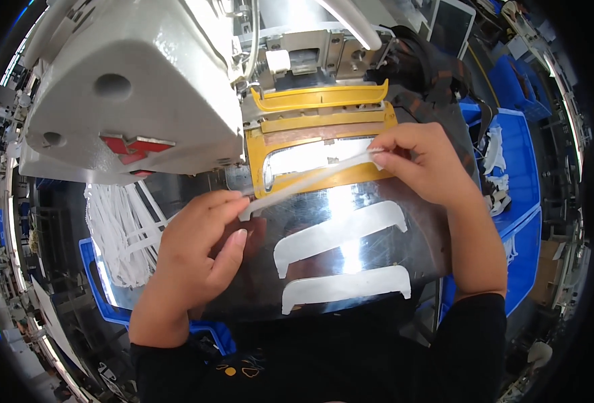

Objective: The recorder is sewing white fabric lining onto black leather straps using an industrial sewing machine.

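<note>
A narrow white strip (310,178), its left end turned down, slants over the yellow frame (324,187) of a machine. My right hand (421,161) pinches its right end between thumb and fingers. At the other end, the fingertips of my left hand (203,242) touch the strip, while the thumb stands apart below. Nearer to me, two flat white pieces (340,232) with short legs at both ends lie on the shiny metal table (256,282). Behind the frame, a yellow bar (320,101) with upturned ends is part of the machine.
A large pale machine head (135,87) overhangs the left side. Bundled white strips (119,228) hang beside my left forearm over a blue bin (95,275). More blue bins (522,161) with white pieces stand at the right. A white tube (354,25) reaches down at the back.
</note>
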Motion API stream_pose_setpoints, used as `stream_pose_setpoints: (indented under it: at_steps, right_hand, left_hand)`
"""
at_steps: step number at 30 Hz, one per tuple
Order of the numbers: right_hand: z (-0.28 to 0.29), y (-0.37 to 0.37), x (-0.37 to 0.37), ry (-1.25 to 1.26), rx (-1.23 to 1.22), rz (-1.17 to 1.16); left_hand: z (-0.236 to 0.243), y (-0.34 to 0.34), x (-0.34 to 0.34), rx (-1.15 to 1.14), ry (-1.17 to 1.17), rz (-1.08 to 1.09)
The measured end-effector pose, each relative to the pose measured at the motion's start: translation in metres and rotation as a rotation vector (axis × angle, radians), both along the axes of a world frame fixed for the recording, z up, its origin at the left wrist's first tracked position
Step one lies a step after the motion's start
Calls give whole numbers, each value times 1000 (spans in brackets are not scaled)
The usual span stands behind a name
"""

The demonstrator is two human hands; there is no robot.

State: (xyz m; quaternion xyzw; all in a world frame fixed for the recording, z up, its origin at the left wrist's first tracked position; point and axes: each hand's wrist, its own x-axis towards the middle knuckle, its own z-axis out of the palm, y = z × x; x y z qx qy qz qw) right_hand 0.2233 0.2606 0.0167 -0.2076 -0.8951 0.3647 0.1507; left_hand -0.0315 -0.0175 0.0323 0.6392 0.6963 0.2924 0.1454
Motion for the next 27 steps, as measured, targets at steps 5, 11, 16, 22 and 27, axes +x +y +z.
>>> stream_pose_setpoints:
  at_steps: [5,11,16,22,27]
  right_hand:
    - [2,14,3,-110,-371,-212]
    - [-5,28,11,-159,-491,-162]
    - [-4,30,10,-130,-556,-108]
    - [1,29,11,-138,-479,-133]
    - [3,32,9,-236,-243,-301]
  left_hand:
    - [-20,10,1,115,189,25]
    - [-27,23,14,-32,296,0]
    - [-33,31,16,-89,357,51]
    - [-30,31,20,-116,382,40]
    - [-30,27,18,-78,391,57]
